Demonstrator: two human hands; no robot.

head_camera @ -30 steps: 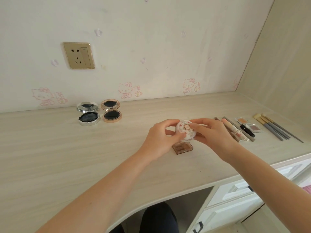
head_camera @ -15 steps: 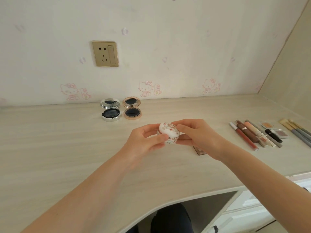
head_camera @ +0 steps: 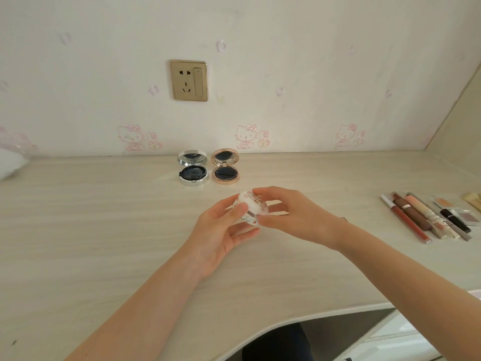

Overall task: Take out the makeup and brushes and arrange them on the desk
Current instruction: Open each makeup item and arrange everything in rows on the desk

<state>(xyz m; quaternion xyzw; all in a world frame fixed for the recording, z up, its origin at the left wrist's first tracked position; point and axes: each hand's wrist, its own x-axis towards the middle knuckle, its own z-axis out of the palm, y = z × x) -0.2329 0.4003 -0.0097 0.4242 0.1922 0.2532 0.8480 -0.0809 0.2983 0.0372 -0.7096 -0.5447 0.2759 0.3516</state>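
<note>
Both hands hold a small round white compact (head_camera: 252, 206) with a pink floral print above the middle of the desk (head_camera: 104, 230). My left hand (head_camera: 221, 230) grips its lower half, thumb on the front. My right hand (head_camera: 289, 212) pinches its lid, which is lifted a little so a gap shows. Two open round compacts stand near the wall: a silver one (head_camera: 193, 168) and a rose-gold one (head_camera: 225, 167). At the right lies a row of lip glosses and lipsticks (head_camera: 421, 217), small eyeshadow pans (head_camera: 442, 202) and brush ends (head_camera: 472, 198).
A gold wall socket (head_camera: 188, 80) sits above the compacts. Something white (head_camera: 10, 165) shows at the far left edge of the desk. White drawers (head_camera: 395, 340) are under the desk at the right, and my dark-clothed knee (head_camera: 276, 345) is below the curved front edge.
The view has swung left, so the row of makeup now sits at the far right. The hands carried the floral compact leftward, and its lid now stands slightly apart from the base.
</note>
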